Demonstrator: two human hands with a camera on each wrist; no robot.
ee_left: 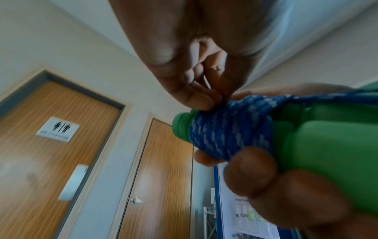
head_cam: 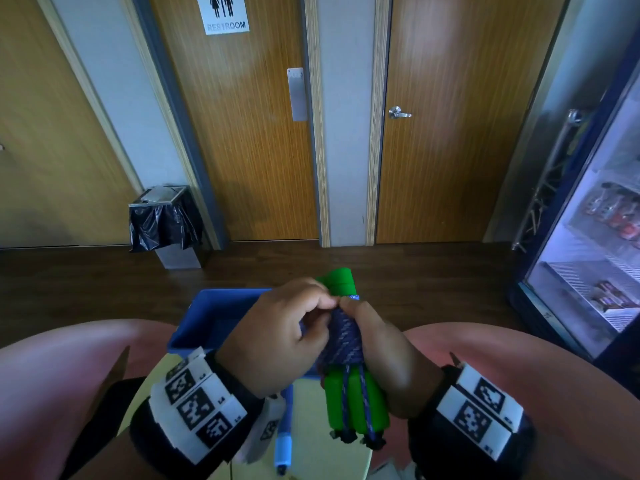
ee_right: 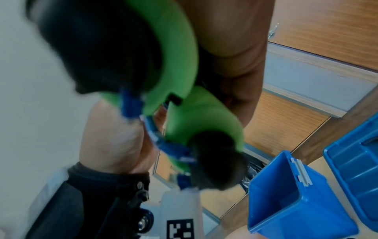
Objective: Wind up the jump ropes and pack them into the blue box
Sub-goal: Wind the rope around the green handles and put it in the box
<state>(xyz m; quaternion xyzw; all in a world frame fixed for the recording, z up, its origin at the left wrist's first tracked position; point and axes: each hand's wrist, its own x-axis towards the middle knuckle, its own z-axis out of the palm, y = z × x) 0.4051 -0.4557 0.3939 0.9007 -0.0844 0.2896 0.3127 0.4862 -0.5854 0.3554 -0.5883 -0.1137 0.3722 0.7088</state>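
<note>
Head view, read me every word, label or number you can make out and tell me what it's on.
"RESTROOM": sign on the wooden door.
Door push plate: engraving too blurred.
Wrist marker tags: tiny numbers, unreadable.
Drinks cooler: labels too small.

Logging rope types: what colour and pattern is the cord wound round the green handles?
The cord is blue with pale flecks, clearest in the left wrist view.

"RESTROOM" on door sign point(head_cam: 226, 14)
</note>
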